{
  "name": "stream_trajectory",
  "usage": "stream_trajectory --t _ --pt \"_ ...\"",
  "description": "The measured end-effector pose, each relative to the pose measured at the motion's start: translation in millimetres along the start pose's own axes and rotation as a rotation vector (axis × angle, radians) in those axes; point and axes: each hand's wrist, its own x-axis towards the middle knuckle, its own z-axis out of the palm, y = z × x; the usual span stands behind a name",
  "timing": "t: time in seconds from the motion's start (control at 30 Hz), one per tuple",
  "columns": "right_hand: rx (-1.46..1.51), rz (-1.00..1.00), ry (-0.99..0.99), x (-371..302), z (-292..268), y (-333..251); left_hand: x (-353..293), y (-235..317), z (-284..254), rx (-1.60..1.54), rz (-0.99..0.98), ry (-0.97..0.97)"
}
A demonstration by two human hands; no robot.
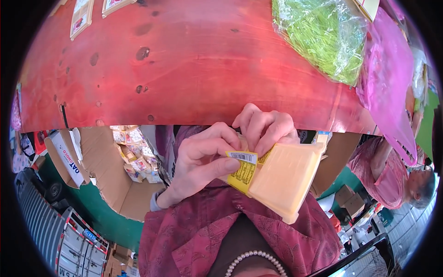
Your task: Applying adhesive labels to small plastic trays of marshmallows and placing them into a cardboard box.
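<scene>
A pale orange plastic box (286, 177) with a rimmed edge is held tilted in front of my chest, just off the near table edge. A yellow printed label (242, 174) with a barcode patch stands against its left side. My left hand (203, 159) is closed, pinching the label between thumb and fingers. At the box's upper end, my right hand (270, 127) is closed, its fingers curled down onto the box and the yellow strip there. The box hides part of the right hand and its forearm.
Before me spreads a red wooden table (194, 60). Clear bags of green shreds (323, 39) and a pink plastic bag (390, 78) lie at its right. Flat boxed packs (82, 19) sit far left. Below left, an open carton (108, 171) holds several small packs (136, 152). Another person (385, 171) is at right.
</scene>
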Motion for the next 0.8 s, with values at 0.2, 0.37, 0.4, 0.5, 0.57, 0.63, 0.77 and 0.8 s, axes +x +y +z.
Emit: stream_trajectory --t 0.2,0.37,0.4,0.5,0.57,0.63,0.77,0.8 --pt "0.125 -0.037 -0.009 -7 -7 4 4 -5 3 -0.076 -0.129 0.011" --pt "0.198 -0.013 0.048 -10 -3 5 4 -7 5 -0.132 -0.157 0.027" --pt "0.198 -0.009 0.047 -11 -2 6 3 -7 7 -0.173 -0.183 0.048" --pt "0.245 -0.036 0.094 -16 -2 11 2 -8 10 -0.199 -0.251 0.111" --pt "0.234 -0.028 0.115 -17 -4 13 2 -8 11 -0.198 -0.256 0.123" --pt "0.239 -0.029 0.082 -17 -7 12 2 -7 13 -0.197 -0.261 0.134" --pt "0.243 -0.032 0.053 -16 -7 11 2 -6 15 -0.219 -0.328 0.152" --pt "0.243 -0.032 0.053 -17 -8 12 2 -6 15 -0.21 -0.327 0.141"
